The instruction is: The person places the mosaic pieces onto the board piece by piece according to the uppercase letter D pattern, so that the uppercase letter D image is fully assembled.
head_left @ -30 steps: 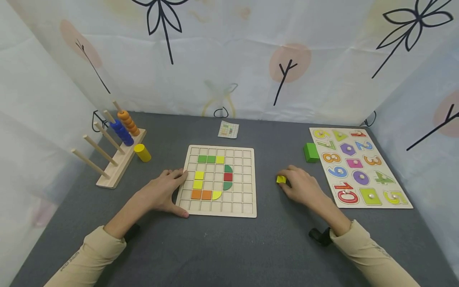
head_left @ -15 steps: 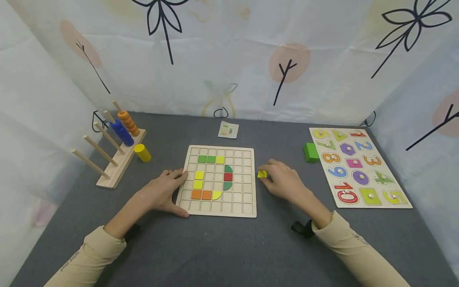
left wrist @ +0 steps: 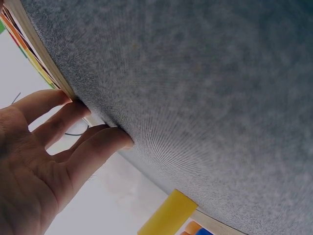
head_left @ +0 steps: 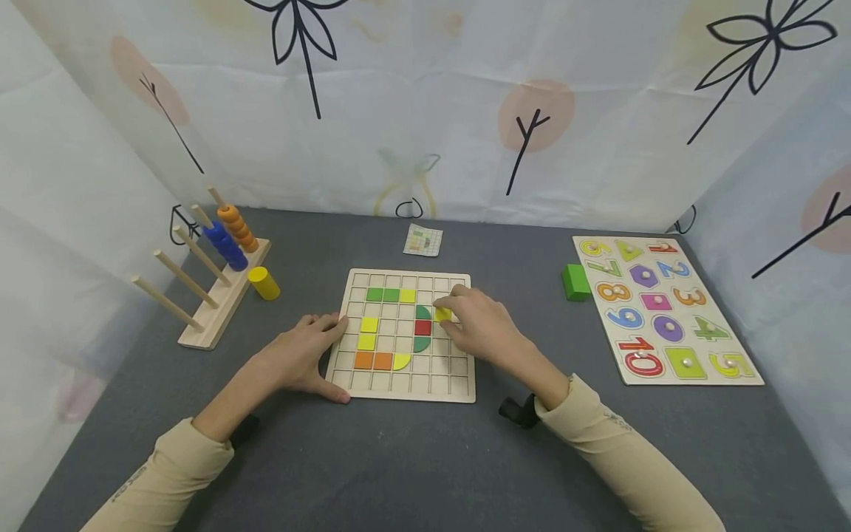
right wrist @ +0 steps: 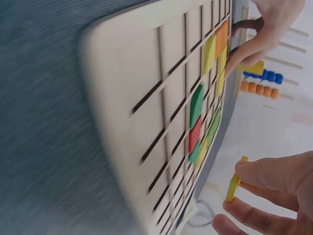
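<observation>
A wooden grid board (head_left: 399, 394) lies on the grey table with colored tiles in its squares: green, yellow, red and orange squares, plus several rounded pieces. My right hand (head_left: 482, 329) is over the board's right part and pinches a yellow tile (head_left: 443, 315) between thumb and fingers, just right of the red tile (head_left: 422, 328). In the right wrist view the yellow tile (right wrist: 235, 180) is thin and held on edge, clear of the board. Along the board's left edge, my left hand (head_left: 302, 360) rests with fingers extended, its thumb by the near-left corner.
At left stands a peg stacker (head_left: 226, 295) with blue and orange beads, a yellow cylinder (head_left: 264, 284) beside it. Behind the board lies a small pattern card (head_left: 422, 241). To the right are a green block (head_left: 575, 282) and a number puzzle board (head_left: 725, 369).
My right hand has moved left with the yellow tile, from the table right of the board to over its right columns. The left hand has stayed at the board's edge.
</observation>
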`<move>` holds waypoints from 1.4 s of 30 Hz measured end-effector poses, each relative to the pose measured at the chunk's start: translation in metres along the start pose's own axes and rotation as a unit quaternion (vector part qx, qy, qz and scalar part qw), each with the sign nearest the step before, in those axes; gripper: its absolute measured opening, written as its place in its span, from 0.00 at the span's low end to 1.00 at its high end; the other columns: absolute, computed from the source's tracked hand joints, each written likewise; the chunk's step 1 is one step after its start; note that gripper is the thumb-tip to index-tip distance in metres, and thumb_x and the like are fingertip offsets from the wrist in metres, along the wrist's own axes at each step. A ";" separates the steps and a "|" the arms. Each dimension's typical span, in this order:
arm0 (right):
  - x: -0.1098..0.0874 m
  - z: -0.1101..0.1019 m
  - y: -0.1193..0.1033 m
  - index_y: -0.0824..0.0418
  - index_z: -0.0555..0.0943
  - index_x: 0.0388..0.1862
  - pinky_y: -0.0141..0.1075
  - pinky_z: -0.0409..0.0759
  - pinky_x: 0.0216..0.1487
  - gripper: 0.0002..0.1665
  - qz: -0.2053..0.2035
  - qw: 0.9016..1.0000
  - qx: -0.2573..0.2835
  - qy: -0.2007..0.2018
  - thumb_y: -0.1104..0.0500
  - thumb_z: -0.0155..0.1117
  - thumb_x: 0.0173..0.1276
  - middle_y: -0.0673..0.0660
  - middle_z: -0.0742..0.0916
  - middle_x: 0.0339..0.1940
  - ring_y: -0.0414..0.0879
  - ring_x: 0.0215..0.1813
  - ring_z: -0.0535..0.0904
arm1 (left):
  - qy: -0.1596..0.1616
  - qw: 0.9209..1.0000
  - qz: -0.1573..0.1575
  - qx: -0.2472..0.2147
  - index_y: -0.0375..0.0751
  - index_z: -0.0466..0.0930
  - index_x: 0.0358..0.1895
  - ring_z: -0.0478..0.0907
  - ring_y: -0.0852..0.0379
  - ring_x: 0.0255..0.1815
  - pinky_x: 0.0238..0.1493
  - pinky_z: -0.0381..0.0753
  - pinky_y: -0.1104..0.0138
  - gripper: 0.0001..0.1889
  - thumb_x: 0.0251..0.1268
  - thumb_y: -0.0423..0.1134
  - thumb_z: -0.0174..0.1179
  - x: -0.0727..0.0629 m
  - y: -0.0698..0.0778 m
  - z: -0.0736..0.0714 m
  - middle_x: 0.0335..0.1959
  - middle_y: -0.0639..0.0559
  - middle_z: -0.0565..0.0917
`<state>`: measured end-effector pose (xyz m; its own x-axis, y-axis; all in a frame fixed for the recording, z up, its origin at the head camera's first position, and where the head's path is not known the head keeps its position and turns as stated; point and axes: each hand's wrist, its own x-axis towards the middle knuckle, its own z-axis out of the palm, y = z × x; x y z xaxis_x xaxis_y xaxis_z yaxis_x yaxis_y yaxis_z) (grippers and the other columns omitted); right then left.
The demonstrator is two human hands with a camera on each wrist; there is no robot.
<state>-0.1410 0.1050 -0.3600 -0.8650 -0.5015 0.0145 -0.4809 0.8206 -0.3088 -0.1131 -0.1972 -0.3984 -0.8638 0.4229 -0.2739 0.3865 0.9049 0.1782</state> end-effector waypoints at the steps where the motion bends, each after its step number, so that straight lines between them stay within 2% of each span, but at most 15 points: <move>1: 0.003 0.000 -0.003 0.57 0.86 0.58 0.33 0.70 0.21 0.17 -0.003 1.000 0.004 -0.003 0.60 0.67 0.71 0.56 0.86 0.46 0.47 0.36 0.78 | 0.000 1.000 0.001 0.000 0.33 0.60 0.79 0.64 0.26 0.75 0.63 0.77 0.35 0.68 0.37 0.75 0.75 0.000 0.000 0.000 0.78 0.32 0.65; 5: 0.012 0.001 -0.018 0.56 0.86 0.59 0.32 0.67 0.20 0.17 -0.018 1.000 0.019 -0.010 0.61 0.65 0.72 0.56 0.86 0.45 0.46 0.35 0.76 | 0.000 1.000 0.004 0.002 0.33 0.60 0.79 0.64 0.26 0.75 0.63 0.77 0.35 0.68 0.37 0.75 0.75 0.000 -0.001 0.000 0.78 0.31 0.65; 12: 0.030 0.008 -0.035 0.59 0.86 0.59 0.29 0.68 0.23 0.17 -0.048 0.998 0.038 -0.001 0.61 0.66 0.72 0.57 0.86 0.45 0.45 0.34 0.75 | -0.003 1.000 -0.001 0.003 0.35 0.60 0.79 0.64 0.27 0.75 0.62 0.77 0.35 0.69 0.37 0.76 0.74 0.002 -0.002 0.001 0.78 0.32 0.65; 25: 0.063 0.027 -0.059 0.55 0.84 0.63 0.32 0.77 0.30 0.20 -0.032 0.998 0.029 -0.048 0.59 0.64 0.74 0.56 0.86 0.51 0.47 0.42 0.80 | -0.001 1.000 0.004 0.000 0.34 0.61 0.78 0.65 0.26 0.74 0.61 0.78 0.34 0.68 0.37 0.75 0.75 0.002 -0.002 0.000 0.78 0.31 0.65; 31: 0.074 0.037 -0.063 0.56 0.86 0.60 0.33 0.78 0.30 0.18 -0.028 0.998 0.027 -0.047 0.62 0.64 0.73 0.56 0.87 0.50 0.47 0.42 0.81 | 0.000 1.000 0.002 -0.001 0.34 0.61 0.78 0.65 0.27 0.74 0.61 0.78 0.34 0.68 0.36 0.75 0.75 0.001 -0.002 -0.001 0.78 0.31 0.65; 42: 0.084 0.050 -0.064 0.57 0.87 0.58 0.42 0.86 0.36 0.18 -0.017 0.999 0.020 -0.040 0.65 0.62 0.72 0.59 0.87 0.53 0.52 0.48 0.84 | -0.002 1.000 0.005 0.005 0.34 0.61 0.78 0.65 0.25 0.74 0.59 0.78 0.33 0.68 0.37 0.76 0.75 0.001 -0.002 0.000 0.78 0.31 0.65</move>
<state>-0.1758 -0.0034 -0.3862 -0.8337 -0.5501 -0.0494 -0.5022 0.7922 -0.3466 -0.1150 -0.1986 -0.3986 -0.8587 0.4322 -0.2753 0.3984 0.9010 0.1719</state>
